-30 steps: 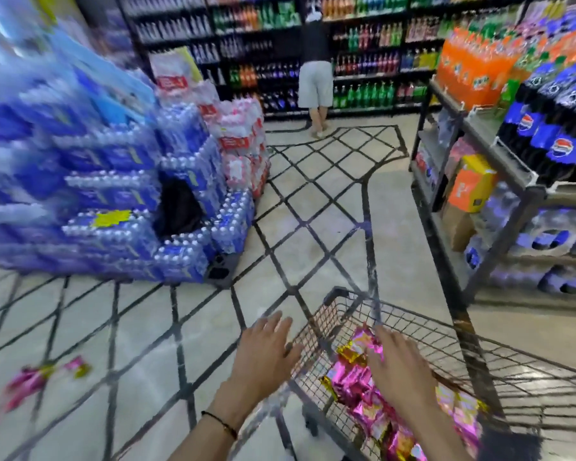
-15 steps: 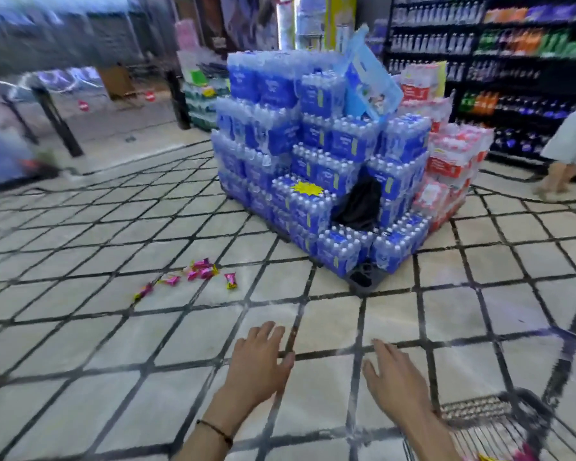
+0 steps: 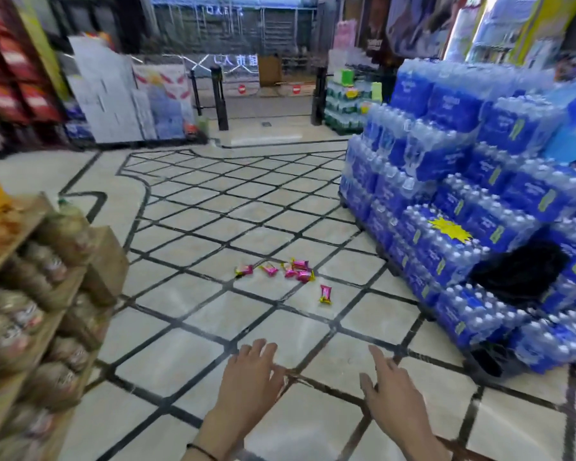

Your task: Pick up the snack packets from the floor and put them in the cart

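Note:
Several pink and yellow snack packets (image 3: 296, 269) lie scattered on the tiled floor ahead of me, with one packet (image 3: 325, 294) a little apart, nearer and to the right. My left hand (image 3: 250, 377) and my right hand (image 3: 393, 394) are held out low in front of me, palms down, fingers apart and holding nothing. Both hands are well short of the packets. The cart is out of view.
A tall stack of blue bottled-water packs (image 3: 473, 207) stands on the right, with a black bag (image 3: 519, 274) resting on it. A wooden shelf of packaged goods (image 3: 47, 294) stands at the left. Gate posts (image 3: 221, 98) and display boards stand at the far end.
My view has swung left, away from the cart, which has left the frame. The packets on the floor now lie straight ahead. Both hands stay open and empty.

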A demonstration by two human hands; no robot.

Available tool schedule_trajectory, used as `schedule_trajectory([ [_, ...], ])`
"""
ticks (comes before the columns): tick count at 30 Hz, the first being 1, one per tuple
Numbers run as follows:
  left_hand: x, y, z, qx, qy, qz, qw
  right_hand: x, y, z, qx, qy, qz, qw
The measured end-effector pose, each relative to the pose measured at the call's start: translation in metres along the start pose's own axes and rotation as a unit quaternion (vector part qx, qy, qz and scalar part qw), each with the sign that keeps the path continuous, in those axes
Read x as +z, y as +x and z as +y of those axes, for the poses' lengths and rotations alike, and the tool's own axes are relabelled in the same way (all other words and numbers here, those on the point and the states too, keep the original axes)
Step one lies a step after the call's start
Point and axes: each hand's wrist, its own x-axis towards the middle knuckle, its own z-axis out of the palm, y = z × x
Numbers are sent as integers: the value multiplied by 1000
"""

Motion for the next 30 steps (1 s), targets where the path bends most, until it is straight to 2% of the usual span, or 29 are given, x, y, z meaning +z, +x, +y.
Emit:
schedule_trajectory([
  [8,10,79,-42,-47,-34,-11,998,26,100,-38,-30,-16,-51,998],
  [14,20,174,-65,-70,-34,-10,997,43,218,-45,-60,-13,-88,994],
  [18,18,256,-78,-91,-9,-12,996,45,310,-54,-91,-23,-90,991],
  [23,5,336,-95,-92,31,5,995,31,411,-76,-153,-99,-64,981],
  [30,-14,433,-149,-143,57,4,988,34,541,-128,-189,-100,-80,973],
])
